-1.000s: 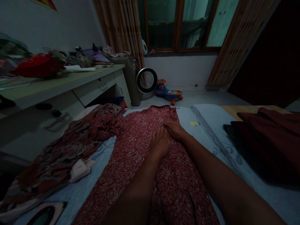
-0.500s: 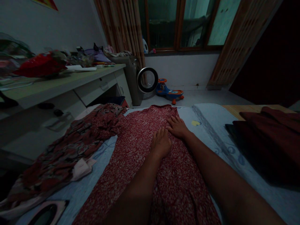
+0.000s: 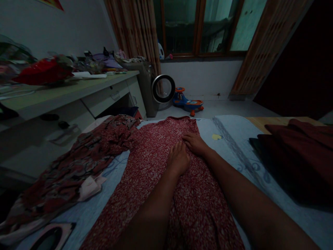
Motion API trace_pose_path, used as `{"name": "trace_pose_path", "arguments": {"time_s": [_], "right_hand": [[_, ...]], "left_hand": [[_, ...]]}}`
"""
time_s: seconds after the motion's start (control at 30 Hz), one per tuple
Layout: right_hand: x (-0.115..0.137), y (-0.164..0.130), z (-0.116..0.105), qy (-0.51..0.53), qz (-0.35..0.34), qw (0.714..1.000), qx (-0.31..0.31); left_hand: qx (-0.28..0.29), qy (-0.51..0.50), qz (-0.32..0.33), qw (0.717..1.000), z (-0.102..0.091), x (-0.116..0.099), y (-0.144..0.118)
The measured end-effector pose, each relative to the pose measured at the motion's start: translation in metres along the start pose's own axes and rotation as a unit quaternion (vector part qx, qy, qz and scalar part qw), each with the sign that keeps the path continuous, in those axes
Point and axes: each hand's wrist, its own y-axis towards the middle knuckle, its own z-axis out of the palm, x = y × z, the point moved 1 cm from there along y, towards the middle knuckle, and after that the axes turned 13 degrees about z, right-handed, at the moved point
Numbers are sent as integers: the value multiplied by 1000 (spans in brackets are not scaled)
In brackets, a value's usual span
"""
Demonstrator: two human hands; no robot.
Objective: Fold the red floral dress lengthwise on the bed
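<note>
Spread lengthwise down a pale bed sheet (image 3: 229,130), red speckled dress (image 3: 156,166), already laid mostly flat, though folds and wrinkles remain in the near part by the forearms. Beside it at left, crumpled dark floral garment (image 3: 78,163), not laid out. Pressed palm-down on the dress's upper middle, left hand (image 3: 178,158) and right hand (image 3: 195,143), touching each other, fingers (image 3: 187,138) flat and loosely spread, gripping nothing, cloth directly beneath.

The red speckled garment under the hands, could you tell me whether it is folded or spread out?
Spread out: the red speckled garment lies flat along the bed, with the left hand and right hand pressed on it.
</note>
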Motion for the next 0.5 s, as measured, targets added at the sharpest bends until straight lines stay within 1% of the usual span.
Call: {"name": "trace_pose_path", "arguments": {"time_s": [0.3,0.43,0.5], "right_hand": [[-7,3,5,-46,21,998,34],[-9,4,8,-79,59,994,54],[-10,5,9,-90,63,992,62]], "left_hand": [[-4,2,6,1000,2,1,0],[3,0,1,1000,1,0,0],[3,0,1,1000,1,0,0]]}}
